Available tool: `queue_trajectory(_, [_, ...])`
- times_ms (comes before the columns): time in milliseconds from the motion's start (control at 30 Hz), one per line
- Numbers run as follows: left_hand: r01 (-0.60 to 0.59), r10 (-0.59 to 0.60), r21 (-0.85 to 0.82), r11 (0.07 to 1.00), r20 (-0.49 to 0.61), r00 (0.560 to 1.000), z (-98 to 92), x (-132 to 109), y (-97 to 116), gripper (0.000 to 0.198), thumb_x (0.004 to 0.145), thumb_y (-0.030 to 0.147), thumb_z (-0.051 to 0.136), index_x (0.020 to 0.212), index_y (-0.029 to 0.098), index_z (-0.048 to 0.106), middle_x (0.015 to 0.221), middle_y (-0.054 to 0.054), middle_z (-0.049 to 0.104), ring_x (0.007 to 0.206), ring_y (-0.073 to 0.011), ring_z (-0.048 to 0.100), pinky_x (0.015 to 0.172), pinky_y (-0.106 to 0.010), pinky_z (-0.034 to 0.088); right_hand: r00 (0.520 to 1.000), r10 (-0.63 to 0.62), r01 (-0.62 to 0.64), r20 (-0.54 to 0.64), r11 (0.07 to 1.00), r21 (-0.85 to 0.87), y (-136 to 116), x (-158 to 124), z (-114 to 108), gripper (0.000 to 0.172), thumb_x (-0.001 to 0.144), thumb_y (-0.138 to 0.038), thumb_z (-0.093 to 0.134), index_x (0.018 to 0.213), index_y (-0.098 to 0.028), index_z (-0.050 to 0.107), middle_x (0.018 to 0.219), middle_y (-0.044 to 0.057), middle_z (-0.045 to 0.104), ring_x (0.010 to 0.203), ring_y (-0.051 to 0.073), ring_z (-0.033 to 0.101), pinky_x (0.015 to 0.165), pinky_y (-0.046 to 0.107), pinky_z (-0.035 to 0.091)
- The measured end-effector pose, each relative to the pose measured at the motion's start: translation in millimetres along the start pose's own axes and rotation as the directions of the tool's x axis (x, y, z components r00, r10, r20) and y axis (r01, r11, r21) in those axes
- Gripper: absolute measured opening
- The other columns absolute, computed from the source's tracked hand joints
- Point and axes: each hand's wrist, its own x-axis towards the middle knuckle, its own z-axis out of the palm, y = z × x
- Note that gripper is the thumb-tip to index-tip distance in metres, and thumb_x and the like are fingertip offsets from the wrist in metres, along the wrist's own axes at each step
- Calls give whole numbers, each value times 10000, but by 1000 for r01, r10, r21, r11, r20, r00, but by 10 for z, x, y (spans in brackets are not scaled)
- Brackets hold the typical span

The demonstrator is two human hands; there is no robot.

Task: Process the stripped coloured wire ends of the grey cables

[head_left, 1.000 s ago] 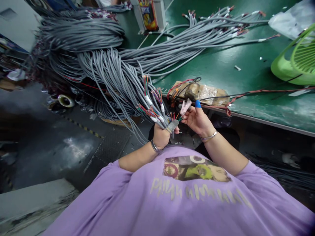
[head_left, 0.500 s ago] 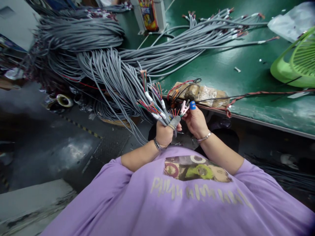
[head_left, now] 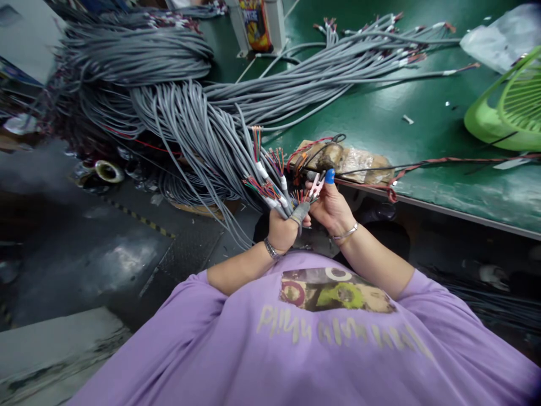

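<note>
The green-topped workbench (head_left: 435, 129) is the landmark here, and both hands work just off its near edge, toward its left part. The left hand (head_left: 284, 230), a grey finger cot (head_left: 301, 212) on its thumb, is closed around a bunch of grey multicore cables (head_left: 285, 210). Their stripped ends fan out in thin coloured conductors (head_left: 257, 144) between the fist and the workbench edge, with white bands (head_left: 261, 169) where the grey jackets stop.

The right hand (head_left: 333, 208), with a blue finger cot (head_left: 329, 176) on its thumb, pinches a pale pink clip (head_left: 316, 185) between thumb and fingers, close to the workbench edge. The clip is just beside the wire ends at the left thumb; whether it grips a conductor cannot be told.

At the workbench's near edge, beyond the right hand, lies a tape-wrapped board (head_left: 363, 163) with red and black leads. A long swath of grey cable (head_left: 190, 118) drapes down off the left of the workbench, and a thick hank (head_left: 147, 56) is heaped above it. More grey cables (head_left: 304, 84) stretch across the workbench top; a lime-green fan (head_left: 486, 121) and a clear plastic bag (head_left: 494, 39) are at its right.
</note>
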Motion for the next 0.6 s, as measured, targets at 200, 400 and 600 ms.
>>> queue_trajectory(200, [7, -7, 11, 1000, 13, 1000, -15, 6, -27, 454, 694, 573, 796, 648, 153, 632, 554, -5, 656, 464, -114, 620, 494, -240, 569, 999, 7, -7, 54, 1000, 8, 40, -20, -2, 483, 755, -696, 722, 750, -226, 612, 668, -16, 681, 530, 125, 570, 495, 272, 479])
queue_trajectory(400, [34, -34, -6, 999, -6, 999, 26, 32, -1, 464, 662, 581, 813, 647, 156, 628, 549, 0, 647, 458, -110, 613, 488, -240, 567, 999, -16, 18, 35, 999, -33, 53, 0, -4, 519, 739, -741, 699, 736, -230, 605, 602, -20, 640, 497, 136, 542, 485, 297, 471])
queue_trajectory(600, [28, -28, -23, 999, 1, 1000, 44, 51, -2, 451, 665, 564, 819, 644, 153, 633, 549, 4, 642, 456, -105, 606, 477, -235, 558, 989, 57, -51, 136, 997, -49, 57, -34, -19, 559, 717, -792, 671, 766, -238, 617, 549, -23, 583, 482, 157, 536, 441, 307, 434])
